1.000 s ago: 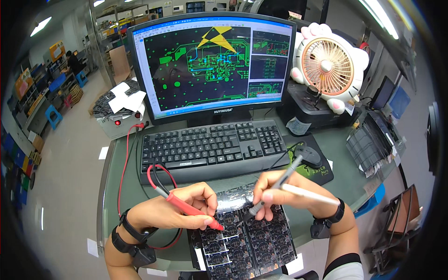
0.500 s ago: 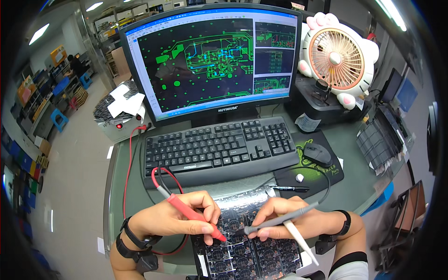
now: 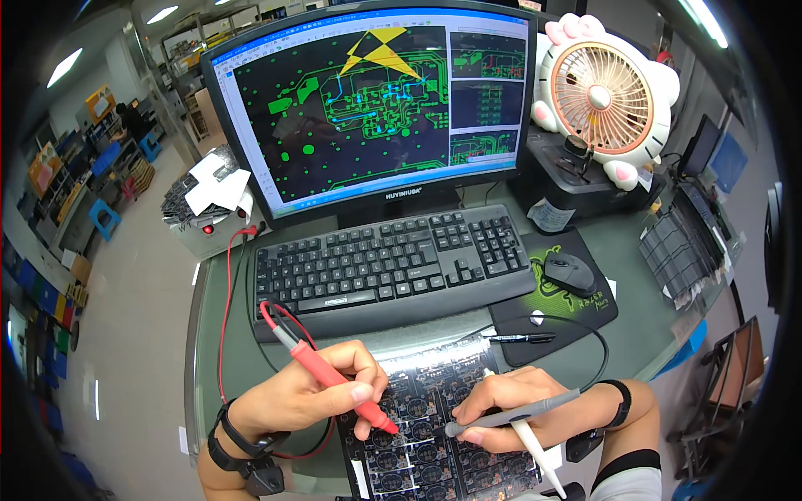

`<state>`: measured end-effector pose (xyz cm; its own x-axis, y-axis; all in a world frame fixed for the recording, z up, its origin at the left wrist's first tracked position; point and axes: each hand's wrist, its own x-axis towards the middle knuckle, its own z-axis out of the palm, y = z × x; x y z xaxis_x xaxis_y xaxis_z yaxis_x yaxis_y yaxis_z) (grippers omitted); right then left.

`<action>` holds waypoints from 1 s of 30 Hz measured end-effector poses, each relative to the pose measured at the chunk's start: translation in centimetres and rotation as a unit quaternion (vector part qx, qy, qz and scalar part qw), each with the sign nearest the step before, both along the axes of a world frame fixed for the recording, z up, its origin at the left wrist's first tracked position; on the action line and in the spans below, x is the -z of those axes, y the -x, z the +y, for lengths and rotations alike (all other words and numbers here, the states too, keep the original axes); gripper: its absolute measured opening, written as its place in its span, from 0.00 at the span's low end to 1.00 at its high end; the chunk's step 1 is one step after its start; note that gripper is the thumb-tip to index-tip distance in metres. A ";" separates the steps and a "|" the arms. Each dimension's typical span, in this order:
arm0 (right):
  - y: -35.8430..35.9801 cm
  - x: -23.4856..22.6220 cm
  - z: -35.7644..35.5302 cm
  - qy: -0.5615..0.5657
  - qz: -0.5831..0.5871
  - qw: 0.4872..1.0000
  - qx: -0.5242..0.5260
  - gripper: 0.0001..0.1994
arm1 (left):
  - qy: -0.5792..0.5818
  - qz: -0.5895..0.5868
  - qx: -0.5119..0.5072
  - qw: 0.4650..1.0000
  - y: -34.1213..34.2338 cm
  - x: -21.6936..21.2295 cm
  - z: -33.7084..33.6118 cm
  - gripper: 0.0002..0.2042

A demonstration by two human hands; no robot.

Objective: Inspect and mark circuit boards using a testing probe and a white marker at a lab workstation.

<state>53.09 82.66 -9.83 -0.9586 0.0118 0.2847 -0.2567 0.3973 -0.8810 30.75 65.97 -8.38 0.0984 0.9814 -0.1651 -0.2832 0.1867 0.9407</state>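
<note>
A red test probe (image 3: 330, 377) is pinched in my left hand (image 3: 322, 397), its tip down at a panel of dark circuit boards (image 3: 422, 473). My right hand (image 3: 522, 405) is closed on a grey test probe (image 3: 510, 414), which lies low and slanted over the same panel, its tip pointing left. A white pen-like stick (image 3: 539, 459) is also tucked in the right hand, crossing under the grey probe. Whether either probe's metal tip touches the boards, I cannot tell.
Behind the panel lies a black keyboard (image 3: 388, 267), below a monitor (image 3: 351, 125) showing a green circuit layout with yellow shapes. To the right are a mouse (image 3: 570, 273) on its mat, a black marker (image 3: 522, 338) and a white fan (image 3: 598, 98). A box with a red lamp (image 3: 213, 227) stands left.
Yellow triangular shapes have appeared on the monitor's layout. Both probes have shifted slightly over the boards, the red tip to the left and the grey tip to the right and down.
</note>
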 end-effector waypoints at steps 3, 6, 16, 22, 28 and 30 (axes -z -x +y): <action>0.2 -0.1 -0.1 -0.017 0.027 0.999 -0.008 0.08 | -0.008 0.040 -0.008 0.999 -0.3 0.0 -0.1 0.09; 0.1 -0.2 0.0 -0.020 0.032 0.999 -0.014 0.07 | -0.031 0.088 -0.018 0.996 -0.7 0.3 0.0 0.10; 0.1 0.1 0.0 -0.011 0.006 1.000 0.001 0.07 | -0.060 0.114 -0.027 0.991 -1.6 0.3 0.0 0.12; 0.2 0.2 0.1 -0.020 0.009 1.000 0.015 0.08 | -0.067 0.124 -0.039 0.989 -2.2 0.1 -0.2 0.12; 0.2 0.5 -0.1 -0.017 0.018 0.999 0.022 0.08 | -0.078 0.141 -0.054 0.986 -2.6 0.0 -0.7 0.13; 0.1 0.5 -0.2 -0.022 0.020 0.999 0.026 0.08 | -0.079 0.158 -0.055 0.983 -2.8 -0.2 -0.8 0.13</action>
<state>52.96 82.48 -10.36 -0.9449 0.0477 0.3237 -0.2691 0.4495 -0.8518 33.55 65.20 -8.19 -0.0408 0.9990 -0.0156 0.0182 0.0163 0.9997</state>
